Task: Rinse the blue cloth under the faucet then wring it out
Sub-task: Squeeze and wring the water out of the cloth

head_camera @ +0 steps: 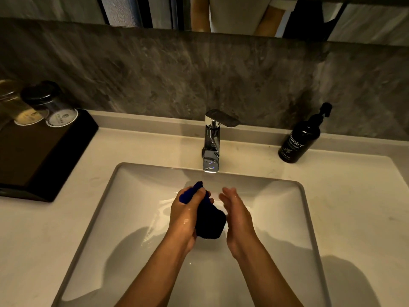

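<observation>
The blue cloth [210, 220] is bunched into a dark wad over the white sink basin [124, 218], below and in front of the chrome faucet [212, 140]. My left hand [184, 214] is closed around the cloth's upper end, and a blue corner sticks out above the fingers. My right hand [235, 214] sits just right of the cloth with its fingers straight and apart, palm facing the cloth; I cannot tell if it touches. Both hands look wet. No stream of water shows under the spout.
A black pump bottle of hand wash [298, 138] stands on the counter at the back right. A black tray [42, 151] with upturned glasses [53, 107] sits at the left. A grey stone wall and a mirror rise behind the faucet.
</observation>
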